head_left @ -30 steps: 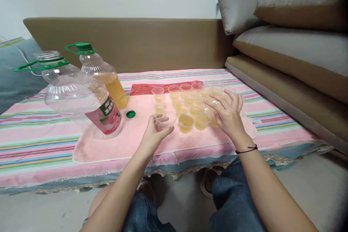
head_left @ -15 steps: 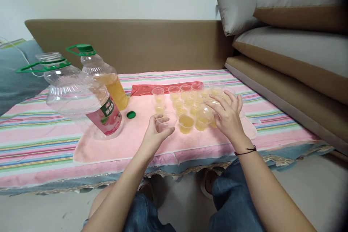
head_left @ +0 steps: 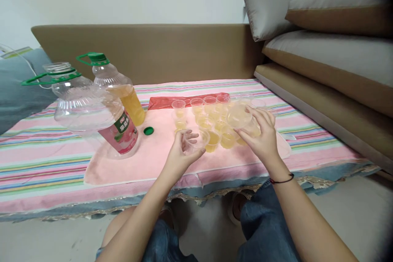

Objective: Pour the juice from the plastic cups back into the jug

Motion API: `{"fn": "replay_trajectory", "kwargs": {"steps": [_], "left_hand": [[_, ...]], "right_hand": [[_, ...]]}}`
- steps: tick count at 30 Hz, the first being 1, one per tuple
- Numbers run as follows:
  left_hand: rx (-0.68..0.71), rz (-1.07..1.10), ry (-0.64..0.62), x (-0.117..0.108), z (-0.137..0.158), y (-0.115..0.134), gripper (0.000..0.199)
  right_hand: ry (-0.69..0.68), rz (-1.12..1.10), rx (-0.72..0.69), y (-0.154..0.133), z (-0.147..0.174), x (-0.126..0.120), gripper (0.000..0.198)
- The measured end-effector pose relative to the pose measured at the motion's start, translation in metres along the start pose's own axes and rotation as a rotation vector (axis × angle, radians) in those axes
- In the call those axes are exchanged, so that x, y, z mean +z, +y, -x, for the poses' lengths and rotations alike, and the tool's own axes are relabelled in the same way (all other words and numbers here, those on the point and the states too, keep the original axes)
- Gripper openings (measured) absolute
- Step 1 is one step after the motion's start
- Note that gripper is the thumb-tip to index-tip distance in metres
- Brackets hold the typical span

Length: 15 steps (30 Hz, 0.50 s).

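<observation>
My left hand [head_left: 179,156] holds an empty clear plastic cup [head_left: 196,139] just above the pink cloth [head_left: 147,157]. My right hand [head_left: 260,137] grips another clear cup [head_left: 238,115], lifted and tilted over the cluster of several small cups of yellow liquid [head_left: 215,125]. The two hands are close together at the front of that cluster.
A big empty clear jug [head_left: 89,110] with a pink label lies tilted at the left. Behind it stands a jug half full of yellow liquid [head_left: 118,88]. A green cap [head_left: 149,131] lies on the cloth. A red sheet [head_left: 187,100] sits behind the cups. Stacked cushions [head_left: 325,49] rise at the right.
My right hand has picked up a clear cup from the cluster and raised it. My left hand has shifted slightly right with its cup.
</observation>
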State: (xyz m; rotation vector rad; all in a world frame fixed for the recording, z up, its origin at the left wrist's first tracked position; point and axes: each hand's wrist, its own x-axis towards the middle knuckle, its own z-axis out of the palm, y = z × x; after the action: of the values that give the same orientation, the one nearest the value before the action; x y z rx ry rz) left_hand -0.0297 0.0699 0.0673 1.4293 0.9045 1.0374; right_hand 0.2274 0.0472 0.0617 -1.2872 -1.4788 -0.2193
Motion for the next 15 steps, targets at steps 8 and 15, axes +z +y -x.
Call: {"fn": "replay_trajectory", "kwargs": {"steps": [8, 15], "left_hand": [[0.137, -0.109, -0.139, 0.018, 0.008, 0.002, 0.058], [0.117, -0.072, -0.180, 0.030, 0.011, 0.005, 0.056]], "right_hand": [[-0.206, -0.894, 0.433, -0.045, 0.010, 0.008, 0.049], [-0.346, -0.924, 0.403, -0.057, 0.019, 0.018, 0.053]]}}
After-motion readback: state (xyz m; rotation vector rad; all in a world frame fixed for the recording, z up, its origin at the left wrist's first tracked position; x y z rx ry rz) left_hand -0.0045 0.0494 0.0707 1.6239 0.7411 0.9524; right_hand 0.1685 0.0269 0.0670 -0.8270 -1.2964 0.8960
